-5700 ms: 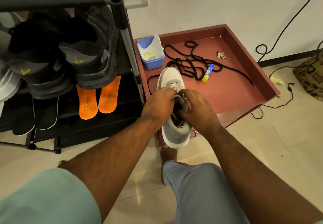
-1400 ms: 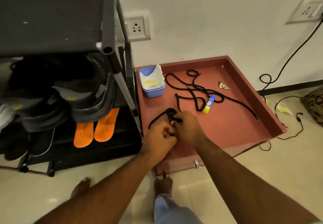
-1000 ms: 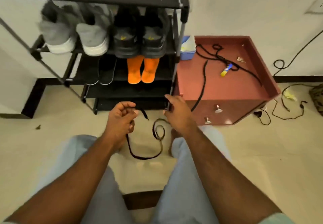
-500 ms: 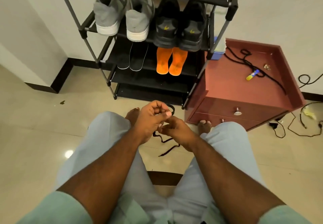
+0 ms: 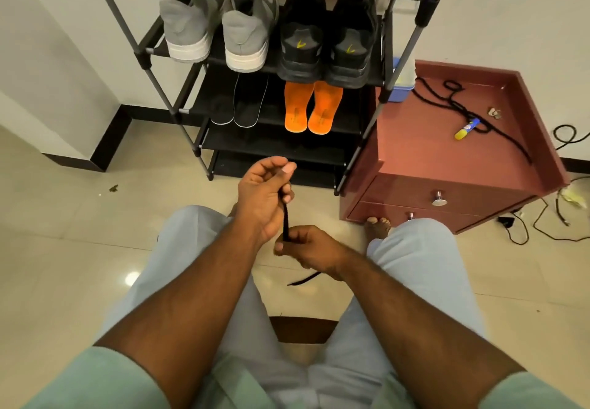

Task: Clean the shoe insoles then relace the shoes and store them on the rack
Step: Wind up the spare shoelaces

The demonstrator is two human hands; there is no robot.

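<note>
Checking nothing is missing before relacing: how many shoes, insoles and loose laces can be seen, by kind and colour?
Grey shoes on the rack: 2
Black shoes on the rack: 2
Orange insoles, shelf below: 2
Dark insoles, shelf below: 2
Black lace held in left hand and right hand: 1
Black lace on the red cabinet: at least 1; tangled
Total: 10

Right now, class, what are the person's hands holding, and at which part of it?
A black shoelace. The left hand and right hand grip it along a short taut stretch; one loose end trails below the right hand.
</note>
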